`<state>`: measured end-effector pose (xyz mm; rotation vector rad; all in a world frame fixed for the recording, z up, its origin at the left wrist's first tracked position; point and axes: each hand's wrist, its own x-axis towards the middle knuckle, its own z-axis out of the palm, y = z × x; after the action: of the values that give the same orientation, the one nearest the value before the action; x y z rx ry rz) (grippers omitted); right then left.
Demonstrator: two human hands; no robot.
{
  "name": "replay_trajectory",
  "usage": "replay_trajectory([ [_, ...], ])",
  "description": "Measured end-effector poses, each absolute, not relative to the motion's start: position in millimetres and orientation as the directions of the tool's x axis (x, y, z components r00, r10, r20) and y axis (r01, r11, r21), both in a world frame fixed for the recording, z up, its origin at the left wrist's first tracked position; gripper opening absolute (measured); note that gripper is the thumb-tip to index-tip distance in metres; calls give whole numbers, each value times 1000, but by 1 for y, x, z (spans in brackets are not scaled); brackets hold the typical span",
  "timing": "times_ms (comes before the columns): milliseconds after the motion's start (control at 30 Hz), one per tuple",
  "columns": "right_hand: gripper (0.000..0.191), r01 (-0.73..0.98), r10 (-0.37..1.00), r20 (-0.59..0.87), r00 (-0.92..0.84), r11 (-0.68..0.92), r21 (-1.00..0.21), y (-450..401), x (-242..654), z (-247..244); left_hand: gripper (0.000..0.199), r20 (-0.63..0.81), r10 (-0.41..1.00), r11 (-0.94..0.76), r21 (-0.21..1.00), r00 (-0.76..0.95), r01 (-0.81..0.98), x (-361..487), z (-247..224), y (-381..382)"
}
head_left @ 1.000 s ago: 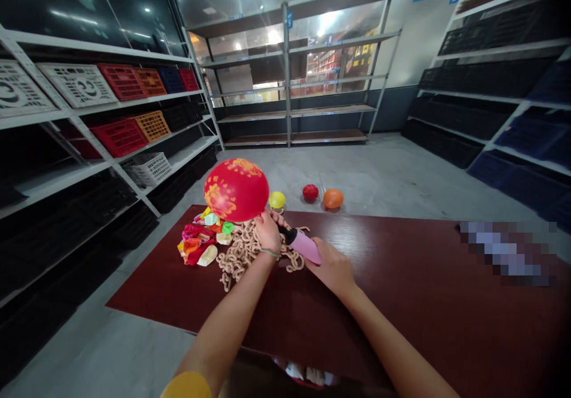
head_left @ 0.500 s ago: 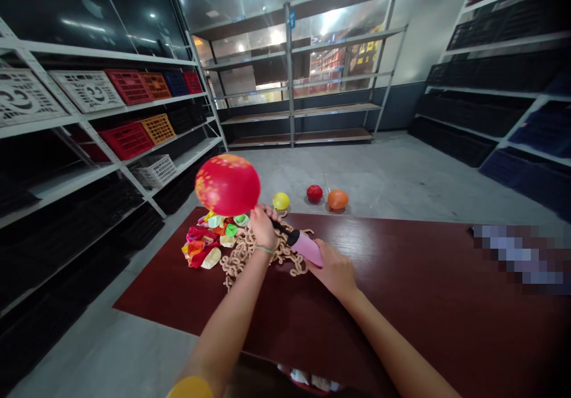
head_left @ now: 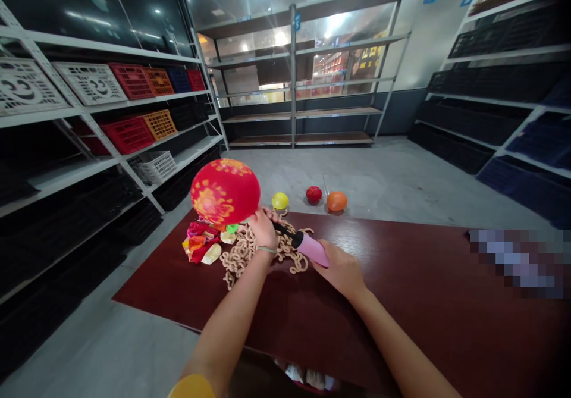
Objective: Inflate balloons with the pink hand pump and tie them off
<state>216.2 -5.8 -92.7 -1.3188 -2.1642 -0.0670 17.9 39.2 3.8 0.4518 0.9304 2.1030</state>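
The left hand [head_left: 264, 229] is pinching the red balloon [head_left: 226, 191] by its end; the right hand [head_left: 342, 268] is gripping the pink pump [head_left: 312, 250].

Low passage over the left part of the tabletop [head_left: 401, 285] is being blocked by beige curled strands [head_left: 243, 252] and limp coloured balloons [head_left: 200, 243]. Above them, the way is being filled by a large patterned red balloon [head_left: 225, 191], which is being held by the left hand [head_left: 264, 229]. The gap between the hands is being bridged by a pink-handled tool [head_left: 312, 249], gripped by the right hand [head_left: 341, 270]. A wedge of free tabletop is being enclosed between the left forearm [head_left: 236, 315] and the right forearm [head_left: 401, 341]. The widest free stretch is being offered to the right of the right hand, where it is being limited by a pixelated object [head_left: 513, 258].
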Motion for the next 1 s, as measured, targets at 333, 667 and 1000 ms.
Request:
replay_trajectory([
  [333,41,827,787,540,-297,495,-267,-2,209,-99,31,35,784,-447,725,-619,-525,31,-1,42],
  [667,41,824,788,521,-328,508,-251,-6,211,-91,31,49,774,-453,740,-632,-497,14,6,39],
  [1000,41,830,778,572,-259,482,-280,-4,208,-96,29,61,789,-454,727,-611,-514,29,13,43],
])
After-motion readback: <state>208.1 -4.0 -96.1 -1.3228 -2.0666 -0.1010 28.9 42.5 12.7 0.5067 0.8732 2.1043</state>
